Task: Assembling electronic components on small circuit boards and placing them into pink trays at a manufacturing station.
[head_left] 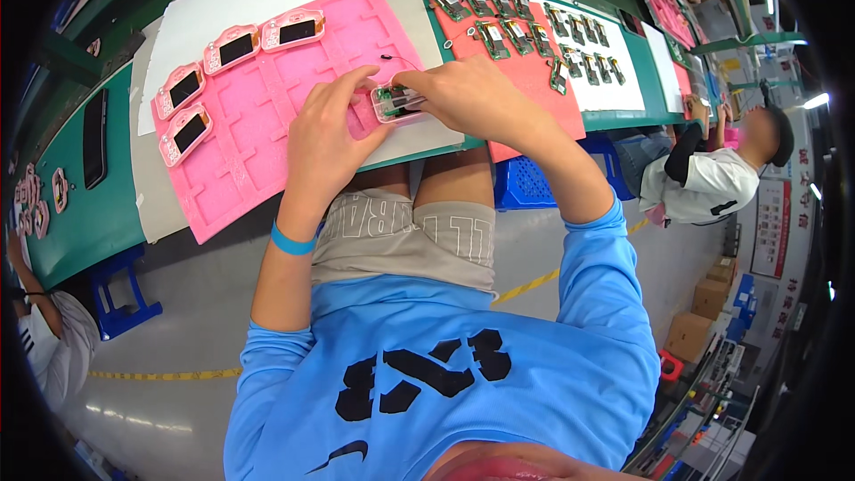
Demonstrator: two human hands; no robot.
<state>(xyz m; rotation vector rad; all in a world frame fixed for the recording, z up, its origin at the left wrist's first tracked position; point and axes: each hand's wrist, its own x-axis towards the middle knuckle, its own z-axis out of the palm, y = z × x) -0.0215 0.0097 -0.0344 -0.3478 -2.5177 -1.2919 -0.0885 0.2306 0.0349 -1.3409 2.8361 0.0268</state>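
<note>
A pale pink plastic device casing [411, 116] with a green circuit board inside is between my two hands, above the near right edge of the pink foam tray [298, 116]. My left hand [329, 129] curves round its left side, with thumb and fingers at the casing. From the right, my right hand [468, 98] has its fingers closed over the casing's top and right side, so what the fingertips pinch is partly hidden. A thin wire with a small black part [386, 57] sticks out beyond the casing. Several pink devices with dark screens [236, 48] lie in the tray's left and far pockets.
Several green circuit boards [517, 36] lie in rows on red and white sheets to the right. A dark flat panel [95, 138] rests on the green mat at left. Another person [712, 174] sits at the right. Blue stools [525, 185] stand below the table.
</note>
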